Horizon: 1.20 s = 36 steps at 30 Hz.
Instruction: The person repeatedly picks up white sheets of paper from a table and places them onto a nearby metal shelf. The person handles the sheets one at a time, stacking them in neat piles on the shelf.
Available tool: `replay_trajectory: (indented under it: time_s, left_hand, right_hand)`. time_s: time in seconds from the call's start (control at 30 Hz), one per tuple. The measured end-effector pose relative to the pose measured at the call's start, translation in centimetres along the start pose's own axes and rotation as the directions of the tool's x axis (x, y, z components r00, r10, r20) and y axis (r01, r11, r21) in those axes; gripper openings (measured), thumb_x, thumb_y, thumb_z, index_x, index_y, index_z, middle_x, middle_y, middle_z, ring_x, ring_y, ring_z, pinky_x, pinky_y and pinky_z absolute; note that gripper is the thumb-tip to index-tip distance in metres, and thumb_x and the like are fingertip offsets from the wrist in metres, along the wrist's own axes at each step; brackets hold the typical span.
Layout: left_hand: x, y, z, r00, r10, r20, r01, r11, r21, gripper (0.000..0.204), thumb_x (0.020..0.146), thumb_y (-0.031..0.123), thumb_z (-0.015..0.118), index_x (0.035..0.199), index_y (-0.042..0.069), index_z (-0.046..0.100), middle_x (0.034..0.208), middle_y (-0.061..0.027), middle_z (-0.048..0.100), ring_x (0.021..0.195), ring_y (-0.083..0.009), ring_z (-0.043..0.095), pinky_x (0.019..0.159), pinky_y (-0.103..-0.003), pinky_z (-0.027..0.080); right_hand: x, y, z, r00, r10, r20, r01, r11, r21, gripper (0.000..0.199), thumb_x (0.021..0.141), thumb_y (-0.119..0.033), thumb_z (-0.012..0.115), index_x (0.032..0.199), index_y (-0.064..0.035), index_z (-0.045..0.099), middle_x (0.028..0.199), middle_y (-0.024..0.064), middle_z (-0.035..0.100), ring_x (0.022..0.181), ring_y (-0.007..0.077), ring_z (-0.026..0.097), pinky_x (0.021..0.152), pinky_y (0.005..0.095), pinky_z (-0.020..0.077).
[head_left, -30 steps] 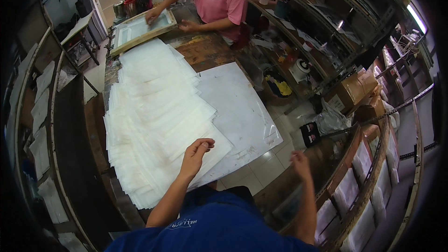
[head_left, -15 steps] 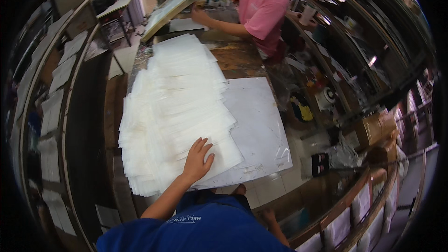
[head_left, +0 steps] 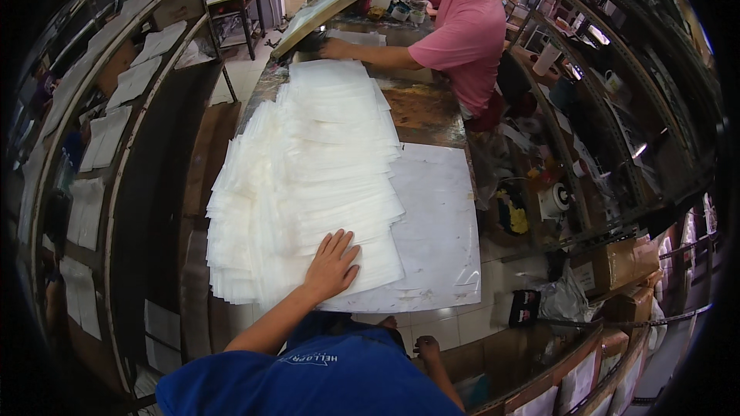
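Observation:
My left hand (head_left: 331, 265) lies flat, fingers stretched out, on the near right part of a wide spread of thin, whitish translucent sheets (head_left: 308, 162). These overlap in fanned rows along the left side of the long table; whether they are bags or single sheets I cannot tell. To their right is a bare grey-white board (head_left: 439, 223) on the tabletop. Low beside my body, off the table's near edge, hangs my right hand (head_left: 426, 348). It is small in view and its fingers look partly curled, with nothing visible in them.
Across the table a person in a pink shirt (head_left: 470, 46) holds up a tilted wooden-edged screen frame (head_left: 327, 15), the other hand under it. Racks with pale sheets (head_left: 89, 212) stand left. Shelves (head_left: 609, 123) and cardboard boxes (head_left: 617, 266) line the right.
My view has shifted, so the table and the other person appear farther right. My left hand stays flat on the sheets. My right hand shows more clearly; the co-worker's lower hand reaches farther under the frame.

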<state>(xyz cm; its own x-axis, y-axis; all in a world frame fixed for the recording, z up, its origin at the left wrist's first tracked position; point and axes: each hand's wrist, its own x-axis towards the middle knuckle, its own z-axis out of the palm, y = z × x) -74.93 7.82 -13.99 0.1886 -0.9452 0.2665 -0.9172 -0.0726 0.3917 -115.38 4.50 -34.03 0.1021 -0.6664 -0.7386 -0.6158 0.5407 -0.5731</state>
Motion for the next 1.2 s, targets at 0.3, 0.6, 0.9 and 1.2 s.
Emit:
replay_trajectory:
  time_s: [0.3, 0.6, 0.9, 1.2]
  left_hand:
    - [0.3, -0.2, -0.4, 0.997, -0.028, -0.066, 0.02, 0.993, -0.119, 0.036, 0.083, 0.019, 0.063, 0.114, 0.001, 0.06, 0.134, -0.022, 0.047, 0.131, -0.038, 0.037, 0.11, -0.047, 0.028]
    - [9.1, 0.0, -4.2, 0.954, 0.014, -0.298, -0.047, 0.993, -0.106, 0.026, 0.08, 0.013, 0.066, 0.103, 0.003, 0.061, 0.108, -0.0125, 0.057, 0.102, -0.0299, 0.053, 0.084, -0.042, 0.043]
    - [17.9, -6.0, 0.2, 0.996, 0.085, 0.038, -0.092, 0.949, 0.301, 0.019, 0.079, 0.015, 0.065, 0.096, 0.006, 0.063, 0.096, -0.0093, 0.061, 0.094, -0.0264, 0.057, 0.078, -0.041, 0.045]
    - [21.0, -8.9, 3.9, 0.968, 0.198, 0.157, -0.245, 0.887, 0.392, 0.011, 0.082, 0.012, 0.055, 0.082, 0.006, 0.063, 0.081, -0.0129, 0.063, 0.079, -0.0292, 0.063, 0.074, -0.045, 0.048]
  right_hand:
    - [0.1, -0.2, 0.5, 0.999, 0.046, 0.013, -0.046, 0.998, 0.037, 0.029, 0.089, -0.02, 0.055, 0.11, -0.0007, 0.056, 0.088, 0.0125, 0.064, 0.07, 0.0213, 0.066, 0.054, 0.0309, 0.0493]
    - [-1.2, 3.8, 1.7, 0.995, 0.092, 0.039, -0.093, 0.995, 0.02, 0.034, 0.089, -0.021, 0.054, 0.112, 0.0046, 0.055, 0.091, 0.0161, 0.063, 0.074, 0.0233, 0.065, 0.059, 0.0352, 0.0517]
    - [-1.9, 5.6, 2.6, 0.995, 0.012, -0.102, 0.002, 0.99, 0.14, 0.035, 0.088, -0.021, 0.056, 0.109, 0.0073, 0.056, 0.083, 0.014, 0.064, 0.066, 0.0199, 0.064, 0.057, 0.0326, 0.052]
    - [-5.2, 0.5, 3.8, 0.955, -0.084, -0.284, 0.185, 0.918, 0.351, 0.032, 0.091, -0.022, 0.055, 0.108, 0.0052, 0.059, 0.087, 0.0116, 0.064, 0.074, 0.0178, 0.063, 0.064, 0.0312, 0.0519]
